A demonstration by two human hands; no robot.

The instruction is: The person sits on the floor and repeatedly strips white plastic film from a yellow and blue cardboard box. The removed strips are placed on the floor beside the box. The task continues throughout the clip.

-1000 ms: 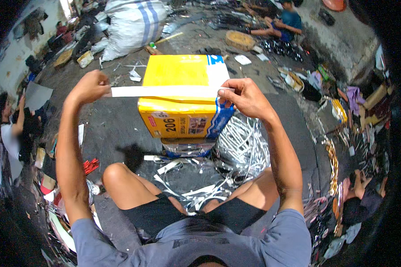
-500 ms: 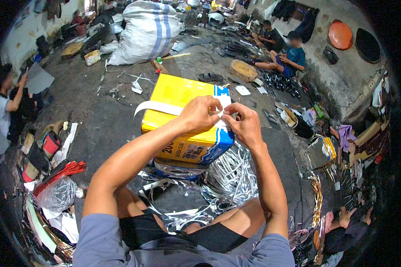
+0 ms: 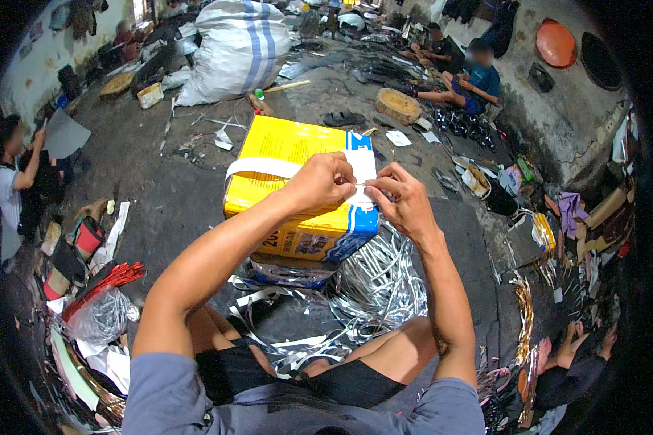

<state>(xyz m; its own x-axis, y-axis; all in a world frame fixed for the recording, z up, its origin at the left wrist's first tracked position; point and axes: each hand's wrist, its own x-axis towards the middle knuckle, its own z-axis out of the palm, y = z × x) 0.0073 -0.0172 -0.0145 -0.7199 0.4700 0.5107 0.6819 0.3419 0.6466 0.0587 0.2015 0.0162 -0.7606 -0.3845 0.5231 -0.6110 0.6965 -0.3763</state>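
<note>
Saw left grip (image 3: 318, 181) pinched on white strip (image 3: 263, 167), partly hidden; couldn't tell hold of right grip (image 3: 408, 203). Noted dark print (image 3: 271, 239) on yellow box (image 3: 297, 135), partly behind left forearm (image 3: 228, 245).

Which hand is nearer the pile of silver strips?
Right. The right hand is by the yellow box's right edge, beyond the silver strips; the left hand is over the box top, farther left.

strip (image 3: 263, 167) on box (image 3: 276, 139) | heap (image 3: 386, 279) before it, right | sack (image 3: 228, 51) behind, left
</note>
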